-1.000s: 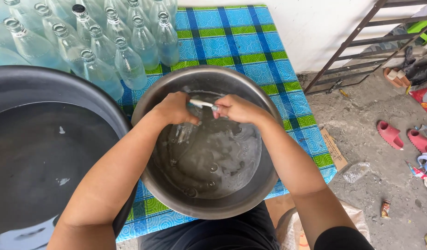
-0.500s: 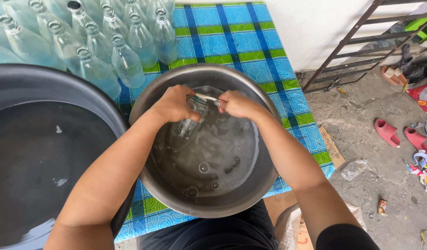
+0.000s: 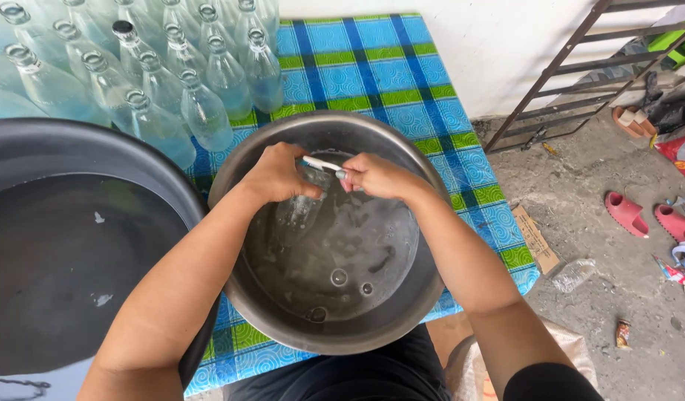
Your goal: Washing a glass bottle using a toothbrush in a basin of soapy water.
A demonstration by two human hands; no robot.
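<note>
This is an outdoor home washing spot: a blue-and-green checked tablecloth point(image 3: 402, 67) lies under a round metal basin point(image 3: 342, 338), rows of clear glass bottles point(image 3: 157, 82) stand far left, and pink sandals point(image 3: 647, 215) sit on the rough concrete floor point(image 3: 595, 178) at right.

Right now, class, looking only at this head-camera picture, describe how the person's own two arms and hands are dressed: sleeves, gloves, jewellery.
Both forearms are bare to the frame's lower edge. The left hand and right hand wear no gloves; no rings, watch or bracelets show. At the right upper arm, a black short sleeve edge appears. The left upper arm is cut off.
</note>
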